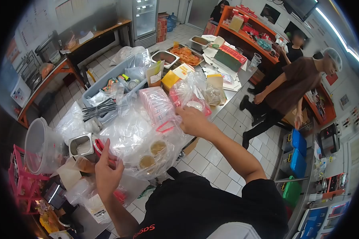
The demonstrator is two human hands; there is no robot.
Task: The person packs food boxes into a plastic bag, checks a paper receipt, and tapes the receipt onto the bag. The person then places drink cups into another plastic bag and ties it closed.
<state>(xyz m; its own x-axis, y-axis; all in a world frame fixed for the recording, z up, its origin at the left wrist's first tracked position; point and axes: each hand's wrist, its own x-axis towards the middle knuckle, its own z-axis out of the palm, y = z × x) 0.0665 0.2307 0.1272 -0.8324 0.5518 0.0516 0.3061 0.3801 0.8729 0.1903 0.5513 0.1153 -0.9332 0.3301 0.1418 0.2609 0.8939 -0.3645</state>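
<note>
A clear plastic bag (173, 140) lies at the table's near edge, with two lidded cups (147, 161) of something light brown inside it. My right hand (193, 121) is closed at the bag's upper right, fingers curled on the plastic beside a pink strip (165, 126). To the left of the bag, my left hand (109, 169) has its index finger and thumb apart. A red object (99, 146) shows just behind those fingers, partly hidden. Close by stands a small steel container (81, 145) with something whitish in it. A pink-and-white wrapped pack (156, 104) sits beyond the bag.
A blue-grey crate (93, 95) holds packets and black straws (99, 109). Steel food trays (165, 58) stand farther back. A clear bucket (42, 145) and pink basket (24, 175) are at left. A co-worker in a hairnet (303, 75) stands at right, near blue bins (297, 161).
</note>
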